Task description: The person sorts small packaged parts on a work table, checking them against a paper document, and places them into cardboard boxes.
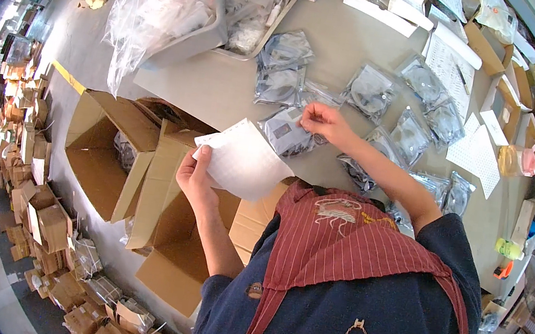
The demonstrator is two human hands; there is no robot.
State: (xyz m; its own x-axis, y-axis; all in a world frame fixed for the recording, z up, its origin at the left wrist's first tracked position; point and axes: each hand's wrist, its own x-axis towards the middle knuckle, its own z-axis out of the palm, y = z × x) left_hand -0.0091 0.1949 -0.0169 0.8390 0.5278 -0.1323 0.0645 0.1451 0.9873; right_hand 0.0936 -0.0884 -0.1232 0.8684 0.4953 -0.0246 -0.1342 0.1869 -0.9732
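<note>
My left hand (197, 174) pinches a few thin white paper sheets (251, 165) by their left edge, tilted above the table's front edge. Faint rows of marks show on the paper. My right hand (325, 122) is closed in a pinch at the upper right of a silvery plastic bag (280, 132) with a small dark rectangle on it. Whatever lies between those fingertips is too small to make out. Further clear bags of coiled dark cable lie around it, among them one bag (370, 91) to the right and one bag (280, 85) behind.
Open cardboard boxes (99, 174) stand below the table's left edge. Grey bins (193, 40) of plastic bags sit at the far left of the table (224, 86). Printed sheets (477, 155), a pen (462, 78) and a pink-lidded bottle (520, 160) lie or stand to the right.
</note>
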